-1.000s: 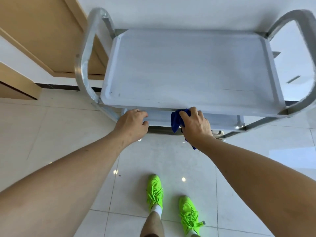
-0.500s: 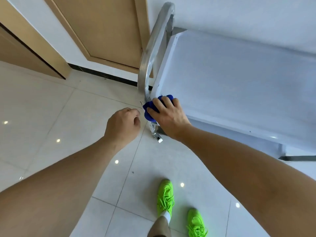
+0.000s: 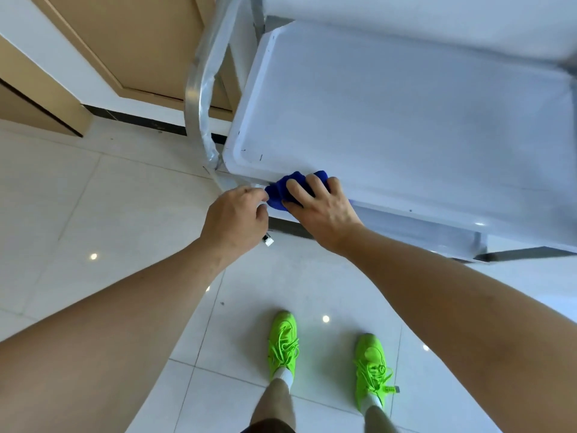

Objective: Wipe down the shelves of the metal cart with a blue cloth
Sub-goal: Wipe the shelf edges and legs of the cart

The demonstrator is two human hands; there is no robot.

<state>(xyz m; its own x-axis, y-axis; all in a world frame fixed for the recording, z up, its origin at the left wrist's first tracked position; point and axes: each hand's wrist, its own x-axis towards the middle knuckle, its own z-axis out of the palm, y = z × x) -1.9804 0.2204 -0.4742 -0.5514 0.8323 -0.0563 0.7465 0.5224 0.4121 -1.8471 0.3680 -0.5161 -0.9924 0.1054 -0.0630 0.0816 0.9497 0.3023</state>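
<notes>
The metal cart [image 3: 406, 114] stands in front of me, its pale top shelf bare and seen from above. My right hand [image 3: 321, 207] presses a bunched blue cloth [image 3: 281, 190] against the shelf's front rim, close to the near left corner. My left hand [image 3: 235, 218] hovers just left of the cloth with its fingers curled in, the fingertips almost touching the cloth. Whether it holds anything is hidden. A lower shelf [image 3: 415, 226] shows under the front rim.
The cart's curved metal handle [image 3: 203, 82] rises at the left end. A wooden door [image 3: 140, 42] and a white wall are behind it. The floor is glossy white tile [image 3: 109, 214]. My feet in bright green shoes [image 3: 282, 342] stand near the cart.
My right hand has slid the cloth a little to the right along the front rim, away from the corner. My left hand has moved closer to the cloth.
</notes>
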